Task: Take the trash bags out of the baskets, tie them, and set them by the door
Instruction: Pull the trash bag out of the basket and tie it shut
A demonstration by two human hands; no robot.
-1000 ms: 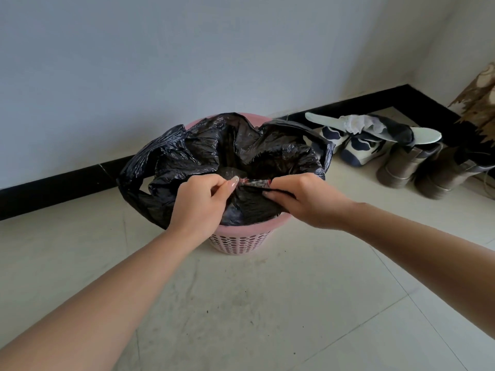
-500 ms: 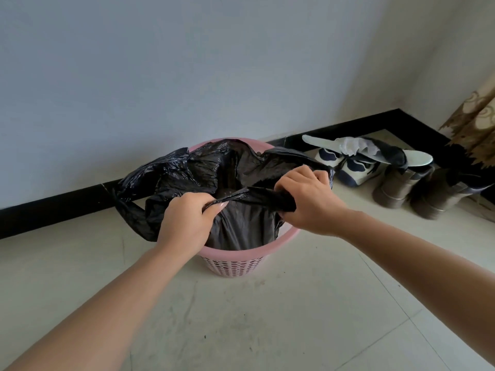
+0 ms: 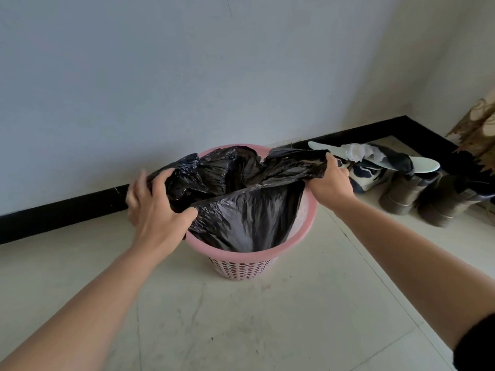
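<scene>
Head-worn camera looks forward and down, close above the basket [image 3: 242, 266].

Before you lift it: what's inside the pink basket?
A black trash bag lines the pink basket; the left hand and right hand grip its top edge. The plastic hides whatever the bag holds.

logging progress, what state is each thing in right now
trash bag: untied, mouth stretched wide, sits in basket
basket: upright on floor
left hand: grips bag's left edge
right hand: grips bag's right edge
boots: standing by the wall
</scene>
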